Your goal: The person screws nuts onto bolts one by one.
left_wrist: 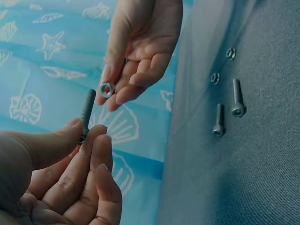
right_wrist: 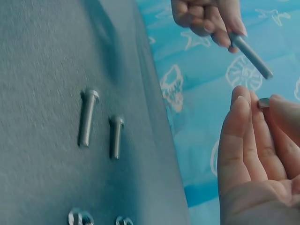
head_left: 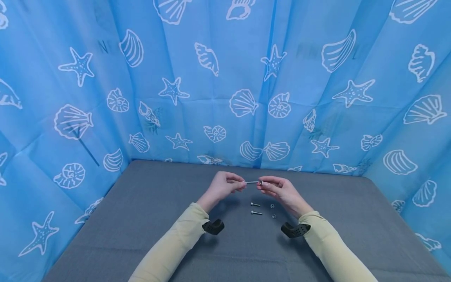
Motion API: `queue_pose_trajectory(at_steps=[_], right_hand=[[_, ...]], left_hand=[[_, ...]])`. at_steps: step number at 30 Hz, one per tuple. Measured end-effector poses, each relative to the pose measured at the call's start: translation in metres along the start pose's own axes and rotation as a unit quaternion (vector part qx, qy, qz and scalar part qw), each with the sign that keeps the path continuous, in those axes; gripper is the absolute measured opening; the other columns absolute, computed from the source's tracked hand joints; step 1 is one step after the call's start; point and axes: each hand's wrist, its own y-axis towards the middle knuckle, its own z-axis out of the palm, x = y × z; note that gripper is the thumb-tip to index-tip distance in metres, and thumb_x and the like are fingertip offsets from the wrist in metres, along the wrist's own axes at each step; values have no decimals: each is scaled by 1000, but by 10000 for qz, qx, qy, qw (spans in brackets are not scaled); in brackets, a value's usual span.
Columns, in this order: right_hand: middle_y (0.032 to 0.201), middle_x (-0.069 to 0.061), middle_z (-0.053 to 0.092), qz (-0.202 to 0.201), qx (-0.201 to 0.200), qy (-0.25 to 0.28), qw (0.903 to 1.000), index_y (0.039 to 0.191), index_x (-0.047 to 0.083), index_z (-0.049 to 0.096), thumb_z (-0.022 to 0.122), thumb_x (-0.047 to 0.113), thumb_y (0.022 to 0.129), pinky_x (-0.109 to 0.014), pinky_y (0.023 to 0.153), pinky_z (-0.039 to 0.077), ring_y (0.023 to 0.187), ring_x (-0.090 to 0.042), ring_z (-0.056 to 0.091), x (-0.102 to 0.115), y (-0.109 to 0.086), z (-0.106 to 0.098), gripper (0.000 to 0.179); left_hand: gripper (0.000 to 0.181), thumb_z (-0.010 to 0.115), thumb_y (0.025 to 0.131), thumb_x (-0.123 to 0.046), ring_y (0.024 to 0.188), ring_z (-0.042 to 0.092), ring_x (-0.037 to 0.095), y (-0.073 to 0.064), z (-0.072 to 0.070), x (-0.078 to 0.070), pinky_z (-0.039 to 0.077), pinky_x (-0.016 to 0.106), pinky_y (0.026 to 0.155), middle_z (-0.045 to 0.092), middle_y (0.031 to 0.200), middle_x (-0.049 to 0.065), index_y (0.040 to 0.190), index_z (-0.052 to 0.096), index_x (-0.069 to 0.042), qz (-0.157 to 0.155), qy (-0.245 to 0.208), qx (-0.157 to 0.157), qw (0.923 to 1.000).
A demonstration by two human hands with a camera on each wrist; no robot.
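Observation:
Between thumb and fingers my left hand [head_left: 227,185] pinches a metal bolt [left_wrist: 87,111] by its head end, the threaded shank pointing at the other hand. My right hand [head_left: 278,190] pinches a hex nut [left_wrist: 106,89] at its fingertips, its hole facing the bolt's tip. In the right wrist view a small gap separates the bolt tip from the nut [right_wrist: 264,102]. Both hands are raised above the grey table. Below them lie two more bolts, a longer one [left_wrist: 237,98] and a shorter one [left_wrist: 219,121], beside two nuts, one [head_left: 272,206] behind the other [head_left: 274,216].
A grey cloth-covered table [head_left: 169,235] spreads under both arms. Blue curtains [head_left: 218,90] with white shells and starfish hang along its back and sides. Black wrist mounts, left [head_left: 213,226] and right [head_left: 295,230], jut inward from the sleeves.

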Motion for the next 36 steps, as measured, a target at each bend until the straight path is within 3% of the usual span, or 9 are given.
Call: queue_pose_trajectory(at_steps=[4,11,17,21,25,30,36], right_hand=[[122,-22,60,-64,-26,66,10000,128,-5,53,63,21,94,-45,101,42,109,-23,62,2,-3,7,44],[123,-21,60,-116,-108,195,9997,128,-5,54,65,20,92,-48,100,40,110,-25,62,3,-7,15,45],[123,-23,60,-126,-115,286,9994,126,-6,55,66,18,92,-44,97,44,109,-29,61,5,-9,19,43],[121,-23,60,-195,-139,282,9993,127,-8,53,66,17,92,-41,95,47,106,-25,64,6,-10,21,45],[120,-23,61,-441,-176,211,9987,126,-11,53,64,14,93,-40,92,49,103,-22,65,6,-10,24,43],[121,-27,59,-828,-196,-127,9963,121,-8,58,63,12,93,-40,89,51,104,-28,64,7,-10,27,35],[118,-21,63,-1140,-258,-525,9918,116,-4,62,65,11,92,-47,90,49,105,-32,63,7,-10,27,29]], left_hand=[[11,71,89,-17,77,69,14,-5,1,-2,54,48,80,72,81,1,94,74,-8,137,65,-37,9999],[13,71,89,-20,75,68,13,-9,1,-2,56,37,69,71,80,0,94,74,-8,322,266,-112,9991],[13,70,89,-18,75,68,14,-12,1,-1,54,50,78,71,80,1,94,74,-7,416,203,-118,9989],[12,69,90,-17,75,67,14,-13,0,0,56,41,73,71,80,1,94,74,-7,456,265,-132,9985],[13,69,90,-17,74,68,14,-12,0,2,57,36,70,71,80,2,94,73,-5,549,263,-159,9980],[13,68,90,-16,73,68,13,-14,-2,2,57,40,72,71,79,2,94,73,-5,632,272,-179,9975],[13,68,91,-15,74,68,12,-18,-4,-1,57,43,75,71,79,0,96,73,-5,707,300,-193,9969]])
